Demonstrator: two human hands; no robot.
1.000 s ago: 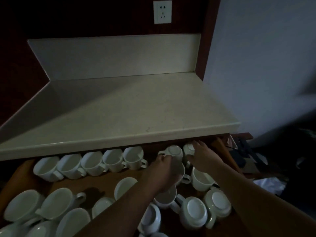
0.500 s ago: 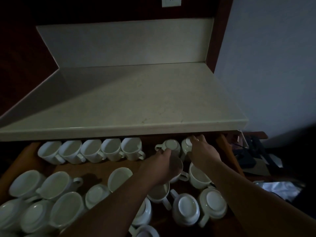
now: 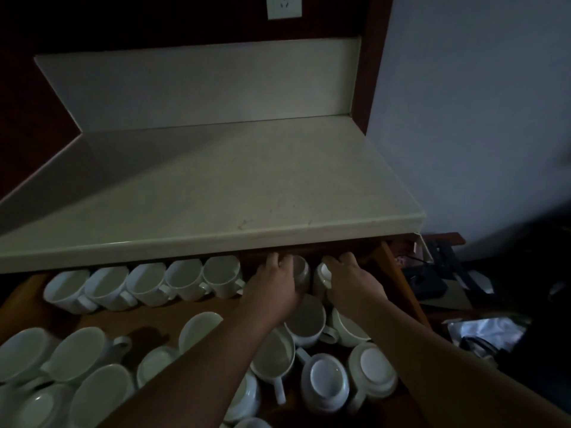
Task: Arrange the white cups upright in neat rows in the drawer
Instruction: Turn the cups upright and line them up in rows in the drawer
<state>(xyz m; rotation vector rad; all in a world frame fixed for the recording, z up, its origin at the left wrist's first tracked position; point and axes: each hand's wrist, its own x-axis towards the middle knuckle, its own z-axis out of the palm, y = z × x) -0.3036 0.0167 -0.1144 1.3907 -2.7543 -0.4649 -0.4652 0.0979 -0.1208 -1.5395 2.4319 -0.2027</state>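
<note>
The drawer (image 3: pixel 148 318) stood pulled out under the front edge of the pale desk (image 3: pixel 216 196), crowded with white cups in dim light. Along its back edge a row of five cups (image 3: pixel 182 279) stood upright, side by side and touching, handles turned toward the front.

To the right of that row, both arms reached to the back of the drawer. The left grip (image 3: pixel 275 285) was curled round one cup (image 3: pixel 302 272), holding it just beside the end of the row. The right grip (image 3: pixel 352 282) clasped a second cup (image 3: pixel 322 275) right next to the first, fingers hooked over its far side.

In front of the hands, loose cups lay in no order. Two upside-down cups (image 3: pixel 324 381) sat near the drawer's right front, bases showing. Several open-mouthed cups (image 3: pixel 77 350) clustered at the left front. A wall socket (image 3: pixel 283 6) sat on the dark panel above the desk.
</note>
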